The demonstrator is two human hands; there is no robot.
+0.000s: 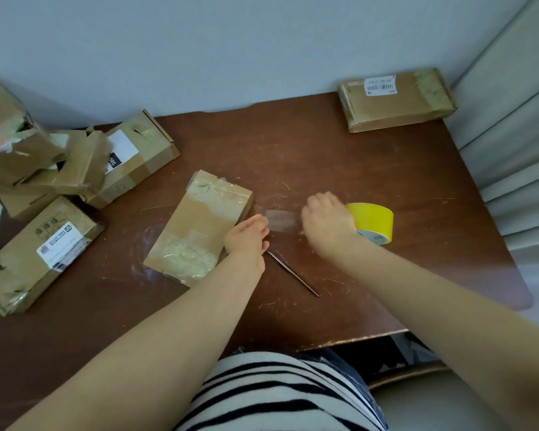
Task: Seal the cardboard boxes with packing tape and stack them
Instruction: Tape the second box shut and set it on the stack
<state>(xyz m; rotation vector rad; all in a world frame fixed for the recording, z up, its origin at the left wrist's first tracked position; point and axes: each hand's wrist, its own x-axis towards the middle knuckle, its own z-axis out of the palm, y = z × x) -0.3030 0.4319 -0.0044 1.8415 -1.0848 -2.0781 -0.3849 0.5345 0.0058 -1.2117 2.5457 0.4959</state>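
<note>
I see left hand [246, 237] fingers [260, 223] pinching one end of a clear strip [281, 219] of tape. The strip runs across to the right hand [327, 223]. That hand is blurred, knuckles up and fingers curled under. I can't tell if it grips the strip or the roll [374, 221]. The yellow roll sits right behind it, on edge on the table [355, 157].

The left hand is at the right edge of the middle box [199, 225]. This box lies flat on the table, slanted. It's plain brown card, with wrinkled clear tape over its far and near ends. The strip's left end reaches toward its right edge.

A thin dark rod [293, 274] lies on the table just below the left wrist.

The table is dark brown wood, scratched, with tape residue and scuffs. Its near edge is chipped.

A labelled box [41, 253] lies at near left. Behind it is a loose pile [75, 163] of torn, opened boxes. One sealed box [395, 99] with a barcode label is at the far right corner, well apart.

The wall [231, 42] behind is plain pale grey-blue. Grey slatted panels [511, 135] are at right. A striped shirt [277, 393] shows at bottom.
</note>
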